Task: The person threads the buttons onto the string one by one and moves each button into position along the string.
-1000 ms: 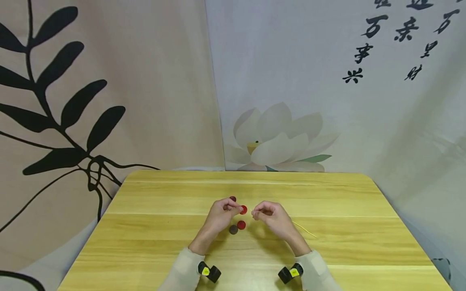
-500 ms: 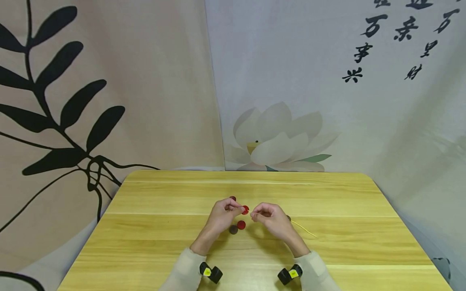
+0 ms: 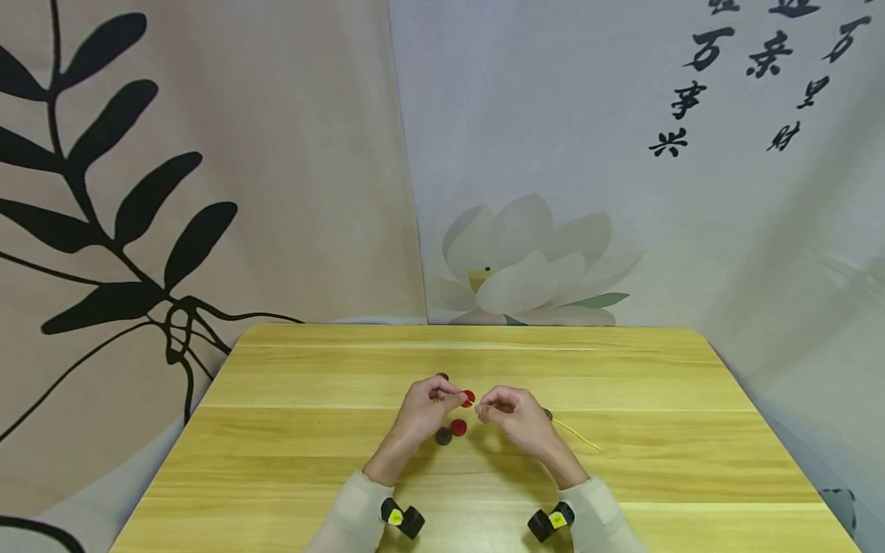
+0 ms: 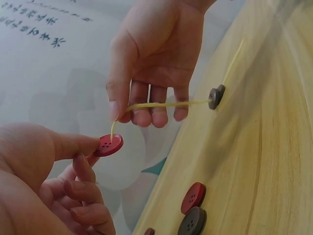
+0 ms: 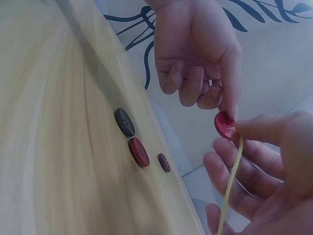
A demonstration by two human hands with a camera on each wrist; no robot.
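Between thumb and forefinger, my left hand point(image 3: 427, 407) pinches a red button point(image 4: 111, 145) above the table. Close on its right, my right hand point(image 3: 515, 415) pinches a yellow string point(image 4: 161, 105) near its end. In the left wrist view the string's tip meets the face of that button at its holes; how far it passes through is hidden. Dark grey buttons point(image 4: 214, 99) sit on the string beyond my right fingers. Its far end point(image 3: 581, 436) trails over the table to the right.
Lying on the wooden table point(image 3: 276, 461) are a red button point(image 3: 459, 427) and a dark grey button point(image 3: 443, 436), side by side. A smaller dark red button point(image 5: 164, 162) lies farther back, partly behind my left hand in the head view. A printed curtain point(image 3: 311, 153) hangs behind.
My left hand has moved slightly right with the red button, nearer the right fingertips. My right hand has shifted a little left and toward me, uncovering a dark grey button on the string.
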